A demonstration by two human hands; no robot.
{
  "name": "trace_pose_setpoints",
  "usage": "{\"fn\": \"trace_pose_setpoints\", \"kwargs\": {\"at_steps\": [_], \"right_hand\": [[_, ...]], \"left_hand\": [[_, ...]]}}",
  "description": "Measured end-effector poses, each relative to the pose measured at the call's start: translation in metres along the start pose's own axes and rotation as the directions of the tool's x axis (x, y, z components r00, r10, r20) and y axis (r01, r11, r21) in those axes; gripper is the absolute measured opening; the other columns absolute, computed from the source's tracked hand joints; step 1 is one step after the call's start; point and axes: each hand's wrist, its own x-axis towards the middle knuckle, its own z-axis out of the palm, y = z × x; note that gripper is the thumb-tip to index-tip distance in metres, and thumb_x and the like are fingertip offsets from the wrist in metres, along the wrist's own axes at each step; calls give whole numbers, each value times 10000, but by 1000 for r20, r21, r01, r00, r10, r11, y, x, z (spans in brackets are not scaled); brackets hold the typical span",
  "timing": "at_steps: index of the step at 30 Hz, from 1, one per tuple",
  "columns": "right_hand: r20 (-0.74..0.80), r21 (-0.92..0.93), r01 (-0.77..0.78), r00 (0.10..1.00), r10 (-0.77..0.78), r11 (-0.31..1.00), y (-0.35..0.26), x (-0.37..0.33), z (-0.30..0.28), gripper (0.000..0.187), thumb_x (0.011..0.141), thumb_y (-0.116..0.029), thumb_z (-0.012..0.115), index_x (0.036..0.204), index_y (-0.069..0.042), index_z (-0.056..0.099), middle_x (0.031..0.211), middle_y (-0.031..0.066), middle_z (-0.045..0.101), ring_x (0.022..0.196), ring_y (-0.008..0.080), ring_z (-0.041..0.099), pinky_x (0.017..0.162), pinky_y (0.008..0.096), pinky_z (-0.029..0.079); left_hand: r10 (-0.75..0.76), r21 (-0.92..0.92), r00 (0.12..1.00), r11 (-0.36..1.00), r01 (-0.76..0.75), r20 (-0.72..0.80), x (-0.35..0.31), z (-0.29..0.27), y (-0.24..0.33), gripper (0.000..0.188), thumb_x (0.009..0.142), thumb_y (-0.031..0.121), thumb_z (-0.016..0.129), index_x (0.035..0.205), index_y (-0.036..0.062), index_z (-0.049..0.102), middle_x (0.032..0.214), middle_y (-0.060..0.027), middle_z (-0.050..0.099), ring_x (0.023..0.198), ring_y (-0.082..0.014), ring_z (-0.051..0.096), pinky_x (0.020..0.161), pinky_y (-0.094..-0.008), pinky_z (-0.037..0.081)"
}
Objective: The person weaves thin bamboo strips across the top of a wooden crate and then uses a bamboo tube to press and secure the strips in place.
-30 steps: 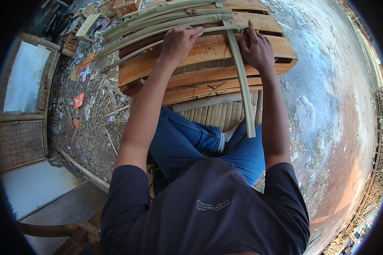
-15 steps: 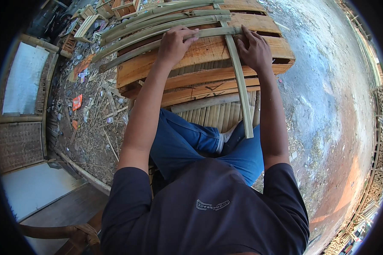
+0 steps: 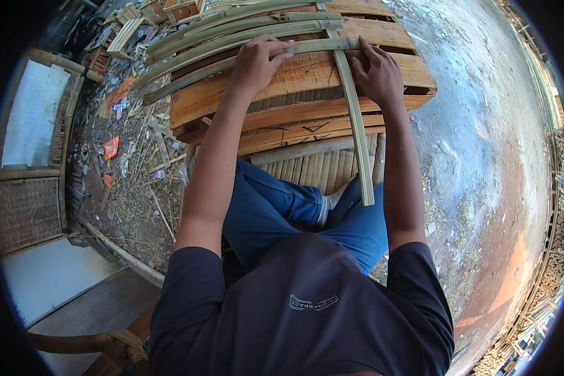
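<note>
My left hand (image 3: 254,65) is closed around a bamboo slat (image 3: 319,46), thumb and fingers gripping its near edge. That slat lies across a wooden crate-like stand (image 3: 282,78). At its right end, my right hand (image 3: 380,74) touches the tip with the index finger, thumb apart and fingers loosely bent. A long bamboo strip (image 3: 355,125) runs under the slat's right end and reaches down toward my knee. Farther away, several similar slats (image 3: 250,34) lie side by side, their right ends over the same strip.
My legs in blue jeans (image 3: 276,194) are folded before the stand on a bamboo-slat seat (image 3: 319,169). Litter and wood scraps cover the ground (image 3: 138,163) at left. Wooden crates (image 3: 183,9) stand at the far left. Bare earth (image 3: 476,156) stretches along the right.
Both hands keep nearly the same place on the slat. The view has shifted very slightly; nothing else visibly differs.
</note>
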Motion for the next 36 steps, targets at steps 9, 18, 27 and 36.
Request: {"fn": "trace_pose_setpoints", "kwargs": {"at_steps": [9,18,27,36], "right_hand": [[-11,-5,-4,1000,3,1000,1,-2,1,581,951,-405,615,1457,-120,586,1276,150,709,1308,313,587,1140,426,412],[0,30,-19,1000,19,999,-3,1,-3,571,953,-408,616,1446,-120,595,1286,154,704,1298,318,593,1130,427,421],[1,6,-8,1000,8,1000,-7,0,-4,554,987,-397,578,1486,-158,557,1297,145,699,1292,327,597,1115,430,436],[37,84,70,997,-73,994,-2,1,-5,538,1016,-495,519,1497,-255,550,1395,70,663,1339,308,567,1134,435,422]], "left_hand": [[-1,-15,1000,1000,1,-6,-1,1,1,244,888,235,796,1114,141,802,1001,-96,748,923,-296,709,841,-416,572],[-54,6,998,999,54,16,0,1,1,230,944,258,750,1135,140,800,1034,-88,748,944,-294,705,858,-400,549],[-60,-29,998,998,59,-23,-1,6,-7,228,923,322,764,1078,162,813,996,-87,751,925,-305,712,837,-437,571],[-84,-17,996,996,83,-9,0,7,-8,253,926,365,759,1092,180,807,1084,-81,765,999,-302,716,918,-436,572]]}}
